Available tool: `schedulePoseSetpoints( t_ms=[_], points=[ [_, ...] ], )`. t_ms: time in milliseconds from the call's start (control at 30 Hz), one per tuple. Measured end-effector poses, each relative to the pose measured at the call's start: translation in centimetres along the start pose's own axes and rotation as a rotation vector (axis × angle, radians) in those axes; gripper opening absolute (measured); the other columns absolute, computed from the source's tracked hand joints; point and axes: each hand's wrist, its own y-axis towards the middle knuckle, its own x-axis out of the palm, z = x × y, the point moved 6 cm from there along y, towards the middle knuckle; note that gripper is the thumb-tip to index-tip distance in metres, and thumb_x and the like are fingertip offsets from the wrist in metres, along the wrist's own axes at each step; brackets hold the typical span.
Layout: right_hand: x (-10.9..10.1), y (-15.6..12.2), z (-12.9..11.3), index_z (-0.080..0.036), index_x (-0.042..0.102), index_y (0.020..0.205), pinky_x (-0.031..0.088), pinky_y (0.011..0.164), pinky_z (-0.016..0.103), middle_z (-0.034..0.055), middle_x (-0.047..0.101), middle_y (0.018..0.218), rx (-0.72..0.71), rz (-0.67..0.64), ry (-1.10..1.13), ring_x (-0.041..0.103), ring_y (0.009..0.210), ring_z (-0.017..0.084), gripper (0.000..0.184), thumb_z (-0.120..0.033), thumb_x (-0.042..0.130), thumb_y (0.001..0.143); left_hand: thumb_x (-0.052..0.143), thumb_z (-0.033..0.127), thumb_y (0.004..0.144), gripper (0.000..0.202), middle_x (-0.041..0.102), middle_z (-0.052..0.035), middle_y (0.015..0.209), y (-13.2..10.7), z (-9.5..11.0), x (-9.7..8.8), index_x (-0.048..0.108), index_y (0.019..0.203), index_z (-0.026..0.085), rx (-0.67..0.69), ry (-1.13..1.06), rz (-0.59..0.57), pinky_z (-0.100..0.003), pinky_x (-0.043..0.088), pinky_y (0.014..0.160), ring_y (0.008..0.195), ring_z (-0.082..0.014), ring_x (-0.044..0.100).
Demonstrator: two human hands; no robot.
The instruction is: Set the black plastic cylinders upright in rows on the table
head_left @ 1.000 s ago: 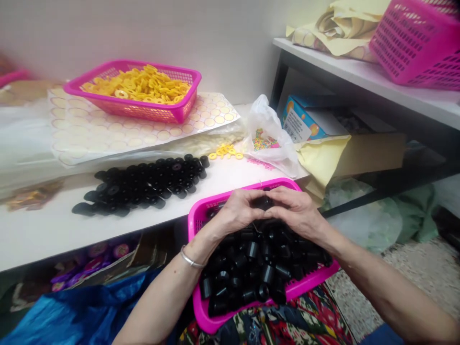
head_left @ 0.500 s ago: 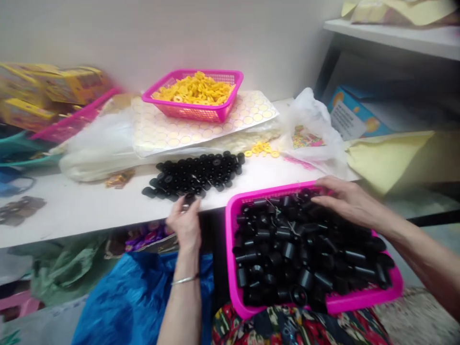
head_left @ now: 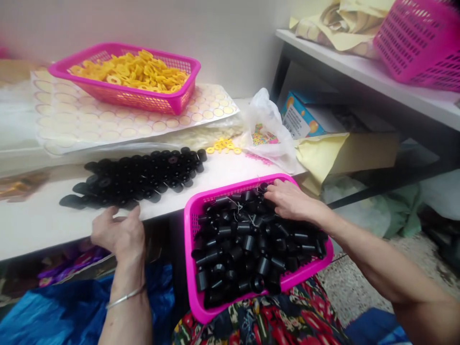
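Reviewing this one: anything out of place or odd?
Mildly odd: pale strands lie across the black cylinders in the near pink basket. Loose yellow rings lie on the white table, outside the far basket of similar yellow pieces.

Whatever my right hand point(head_left: 291, 202) may pinch is lost against the black cylinders point(head_left: 247, 243). The right edge cuts off a pink basket point(head_left: 409, 45); a gold-coloured pile point(head_left: 21, 186), far left, is blurred.

The white table point(head_left: 32, 232) bears black cylinders point(head_left: 140, 175), yellow rings point(head_left: 224, 145) and a plastic bag point(head_left: 265, 108).
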Motion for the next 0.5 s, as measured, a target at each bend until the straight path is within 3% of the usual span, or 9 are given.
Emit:
schedulePoseSetpoints(
  t_ms=[67, 100, 167, 267, 400, 500],
  points=[
    [-0.1, -0.1, -0.1, -0.016, 0.063, 0.081, 0.036, 0.076, 0.036, 0.0101, 0.06, 0.091, -0.015, -0.01, -0.008, 0.049, 0.088, 0.024, 0.017, -0.01, 0.055, 0.067, 0.077, 0.024, 0.056, 0.03, 0.056, 0.0026, 0.07, -2.2, 3.7, -1.0, 0.069, 0.084, 0.015, 0.093, -0.061, 0.022, -0.027, 0.042, 0.061, 0.057, -0.0116, 0.05],
    [-0.2, -0.2, 0.1, -0.016, 0.062, 0.08, 0.036, 0.075, 0.035, 0.0094, 0.06, 0.09, -0.021, -0.005, 0.034, 0.049, 0.087, 0.024, 0.015, -0.012, 0.056, 0.068, 0.074, 0.027, 0.061, 0.026, 0.058, 0.0018, 0.071, -3.6, 6.0, -0.8, 0.069, 0.085, 0.016, 0.165, -0.124, -0.062, -0.027, 0.044, 0.063, 0.062, -0.0129, 0.053],
    [-0.6, -0.5, 0.9, -0.016, 0.062, 0.084, 0.038, 0.073, 0.033, 0.007, 0.06, 0.089, 0.009, 0.033, 0.218, 0.051, 0.085, 0.022, 0.016, -0.016, 0.06, 0.068, 0.068, 0.031, 0.07, 0.023, 0.062, -0.0005, 0.082, -6.6, 10.7, 0.5, 0.068, 0.089, 0.017, 0.29, -0.268, -0.361, -0.025, 0.044, 0.059, 0.063, -0.0124, 0.054],
    [-0.6, -1.5, 2.6, -0.017, 0.062, 0.09, 0.041, 0.068, 0.03, 0.0026, 0.061, 0.084, 0.119, 0.12, 0.738, 0.054, 0.077, 0.017, 0.022, -0.022, 0.066, 0.069, 0.061, 0.028, 0.077, 0.013, 0.063, -0.0027, 0.085, -10.9, 16.9, 3.2, 0.067, 0.083, 0.018, 0.547, -0.367, -0.817, -0.027, 0.045, 0.067, 0.072, -0.0141, 0.057],
    [0.3, -2.8, 3.6, -0.019, 0.062, 0.092, 0.047, 0.065, 0.026, -0.0021, 0.063, 0.077, 0.191, 0.292, 1.517, 0.058, 0.066, 0.011, 0.03, -0.021, 0.075, 0.065, 0.052, 0.018, 0.079, 0.015, 0.063, -0.0058, 0.086, -13.6, 20.6, 7.0, 0.067, 0.081, 0.018, 0.898, -0.147, -1.082, -0.033, 0.044, 0.076, 0.085, -0.0202, 0.054],
    [1.1, -3.3, 3.3, -0.021, 0.06, 0.104, 0.052, 0.068, 0.029, -0.001, 0.066, 0.083, 0.211, 0.318, 1.885, 0.063, 0.067, 0.012, 0.036, -0.021, 0.072, 0.07, 0.049, 0.011, 0.074, 0.022, 0.062, -0.0072, 0.091, -15.2, 21.7, 9.1, 0.066, 0.085, 0.019, 1.15, 0.042, -1.191, -0.036, 0.043, 0.076, 0.088, -0.0229, 0.051]
  ],
)
